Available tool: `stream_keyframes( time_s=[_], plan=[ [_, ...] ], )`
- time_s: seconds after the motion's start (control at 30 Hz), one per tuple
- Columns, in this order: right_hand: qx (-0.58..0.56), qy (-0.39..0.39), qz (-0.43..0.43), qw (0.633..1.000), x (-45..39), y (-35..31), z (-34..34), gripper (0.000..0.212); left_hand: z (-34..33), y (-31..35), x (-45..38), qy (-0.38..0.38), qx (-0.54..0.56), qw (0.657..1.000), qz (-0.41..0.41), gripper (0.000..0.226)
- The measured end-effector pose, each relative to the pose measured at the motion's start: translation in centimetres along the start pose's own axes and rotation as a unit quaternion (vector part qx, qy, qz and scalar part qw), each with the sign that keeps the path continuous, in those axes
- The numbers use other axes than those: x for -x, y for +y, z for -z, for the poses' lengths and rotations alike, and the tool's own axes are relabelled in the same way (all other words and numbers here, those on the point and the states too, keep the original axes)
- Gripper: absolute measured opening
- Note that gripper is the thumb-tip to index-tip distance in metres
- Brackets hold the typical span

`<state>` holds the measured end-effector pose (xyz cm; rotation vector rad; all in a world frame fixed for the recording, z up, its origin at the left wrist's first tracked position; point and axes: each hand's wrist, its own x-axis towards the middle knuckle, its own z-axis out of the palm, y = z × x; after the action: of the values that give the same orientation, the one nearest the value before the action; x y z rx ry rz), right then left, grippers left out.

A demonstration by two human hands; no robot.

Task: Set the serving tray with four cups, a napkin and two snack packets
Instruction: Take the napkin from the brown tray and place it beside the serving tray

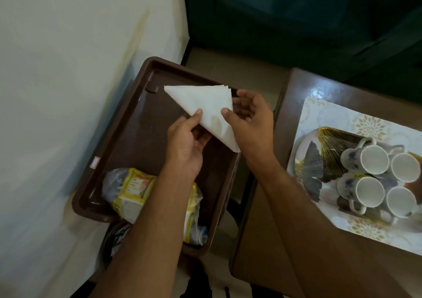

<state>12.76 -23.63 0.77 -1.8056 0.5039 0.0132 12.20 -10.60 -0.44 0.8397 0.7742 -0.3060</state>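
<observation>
White napkin [205, 108]: being held folded into a triangle above the brown tray [127, 124].
Grip: left hand [185, 147] and right hand [249, 117] are both pinching its lower edges.
Advice: laying it flat on bare tray floor, clear of the packets [130, 192].
Cups [379, 179]: waiting on the table, well apart.
Hidden: second packet is lying partly under the left forearm.

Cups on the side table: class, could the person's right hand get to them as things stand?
Probably yes, once freed: the cups stand open, nothing covering them, but the right hand holds the napkin with the left hand.
</observation>
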Motion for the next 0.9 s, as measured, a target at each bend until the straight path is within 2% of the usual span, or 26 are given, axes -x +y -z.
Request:
stream_keyframes(
  time_s=[0.17,0.3,0.37,0.5,0.67,0.77,0.9],
  plan=[
    [-0.049,-0.006,-0.077,0.996,1.0,0.7,4.3,0.055,-2.3,-2.6,2.5,-0.073,-0.014,0.997,-0.002,0.036],
    [-0.173,-0.034,-0.146,0.973,1.6,1.0,8.3,0.052,-4.6,-4.9,4.3,-0.097,-0.044,0.994,-0.003,0.037],
    [-0.179,-0.02,-0.138,0.974,1.8,1.3,10.3,0.048,-5.8,-6.4,5.1,-0.09,-0.07,0.994,-0.004,0.034],
    [-0.107,0.018,-0.078,0.991,2.4,2.0,15.0,0.041,-9.1,-9.8,6.9,-0.067,-0.113,0.991,0.0,0.024],
    [-0.055,0.069,-0.019,0.996,3.1,3.2,20.6,0.045,-13.5,-14.2,8.6,-0.073,-0.164,0.984,0.008,0.022],
    [-0.014,0.117,-0.005,0.993,3.2,4.0,24.1,0.048,-16.5,-17.0,9.5,-0.077,-0.21,0.975,0.004,0.021],
    [0.018,0.173,-0.002,0.985,3.4,5.5,28.9,0.035,-20.1,-20.9,10.6,-0.09,-0.22,0.971,0.023,0.018]
  ],
)
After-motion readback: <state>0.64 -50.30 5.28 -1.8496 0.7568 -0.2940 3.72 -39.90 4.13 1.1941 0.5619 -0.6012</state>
